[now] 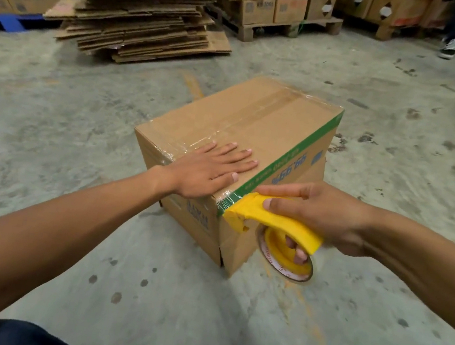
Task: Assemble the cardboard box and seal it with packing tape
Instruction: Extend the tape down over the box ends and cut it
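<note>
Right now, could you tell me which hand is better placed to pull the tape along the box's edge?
The right hand: it already grips the yellow dispenser at the box corner, while the left hand lies flat on top.

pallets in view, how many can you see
3. A blue pallet sits at far left under printed boxes, a wooden pallet at top centre under stacked boxes, and another wooden pallet at top right. More may be hidden behind the stacks.
</note>
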